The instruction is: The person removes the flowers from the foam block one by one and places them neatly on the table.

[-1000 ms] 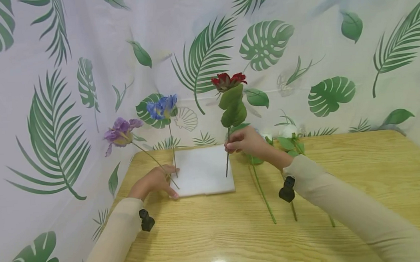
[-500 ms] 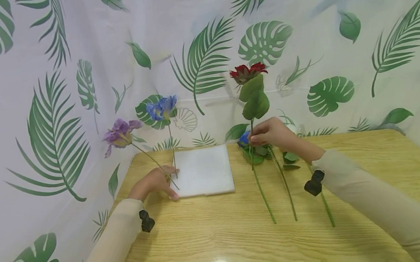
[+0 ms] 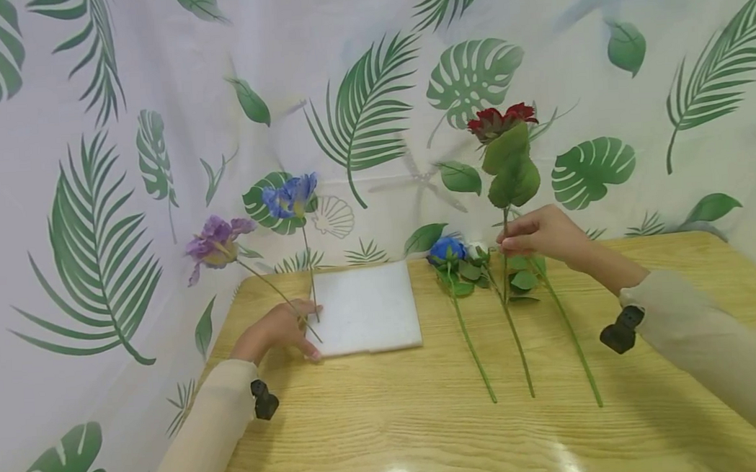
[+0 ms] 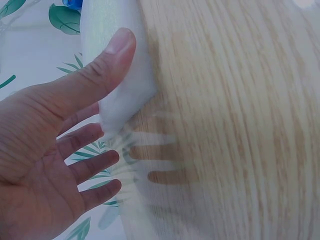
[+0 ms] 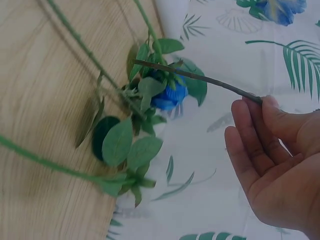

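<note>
Blue flower and purple flower stood at left side of white pad, seemingly set. Left hand touched that edge, fingers spread. Right of pad: right hand pinched red flower by stem, unplaced; three loose flowers lay below.

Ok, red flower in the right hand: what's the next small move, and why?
I'd probably lower the red flower onto the table, beside the three flowers lying there. The right hand pinches its stem above them, the lower end seems to hang free, and it has moved right, away from the white block.
</note>
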`<state>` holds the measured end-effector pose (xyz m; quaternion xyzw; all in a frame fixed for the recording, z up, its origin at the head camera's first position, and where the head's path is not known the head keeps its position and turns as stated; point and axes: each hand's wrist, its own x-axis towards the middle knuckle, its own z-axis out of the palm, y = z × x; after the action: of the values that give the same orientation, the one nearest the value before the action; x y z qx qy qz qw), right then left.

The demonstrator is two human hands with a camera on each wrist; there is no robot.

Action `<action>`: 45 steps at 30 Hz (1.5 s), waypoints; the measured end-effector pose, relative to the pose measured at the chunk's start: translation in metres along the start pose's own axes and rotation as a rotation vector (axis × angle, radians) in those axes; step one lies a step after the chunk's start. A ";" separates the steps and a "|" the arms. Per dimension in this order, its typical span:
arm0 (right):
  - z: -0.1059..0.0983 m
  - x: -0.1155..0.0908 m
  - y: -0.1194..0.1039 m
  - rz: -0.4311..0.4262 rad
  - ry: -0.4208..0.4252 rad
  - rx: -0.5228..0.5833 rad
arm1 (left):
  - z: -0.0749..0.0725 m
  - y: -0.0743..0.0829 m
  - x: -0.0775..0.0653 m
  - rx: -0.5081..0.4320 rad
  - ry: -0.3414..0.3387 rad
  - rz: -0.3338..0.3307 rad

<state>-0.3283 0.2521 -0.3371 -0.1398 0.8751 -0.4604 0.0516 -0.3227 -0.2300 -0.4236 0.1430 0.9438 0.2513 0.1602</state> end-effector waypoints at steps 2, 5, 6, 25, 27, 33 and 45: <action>-0.007 -0.004 0.005 0.015 0.003 -0.009 | 0.000 0.000 -0.001 -0.006 0.001 0.001; -0.015 -0.012 0.012 0.015 0.010 -0.082 | 0.000 0.001 -0.002 -0.004 0.001 0.005; -0.018 -0.015 0.014 0.016 0.010 -0.101 | 0.000 0.001 -0.003 -0.002 0.000 0.006; -0.058 -0.044 0.061 0.098 0.018 -0.150 | 0.003 -0.003 -0.003 0.005 0.008 0.013; -0.060 -0.047 0.065 0.113 0.015 -0.147 | 0.003 -0.004 -0.002 0.011 0.009 0.013; -0.064 -0.058 0.075 0.140 0.003 -0.147 | 0.003 -0.003 -0.002 0.011 0.006 0.010; -0.069 -0.076 0.100 0.192 -0.051 -0.125 | 0.000 0.001 -0.002 0.006 0.009 0.014</action>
<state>-0.2907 0.3821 -0.3824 -0.0698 0.9098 -0.3943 0.1090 -0.3204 -0.2299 -0.4228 0.1487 0.9442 0.2504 0.1537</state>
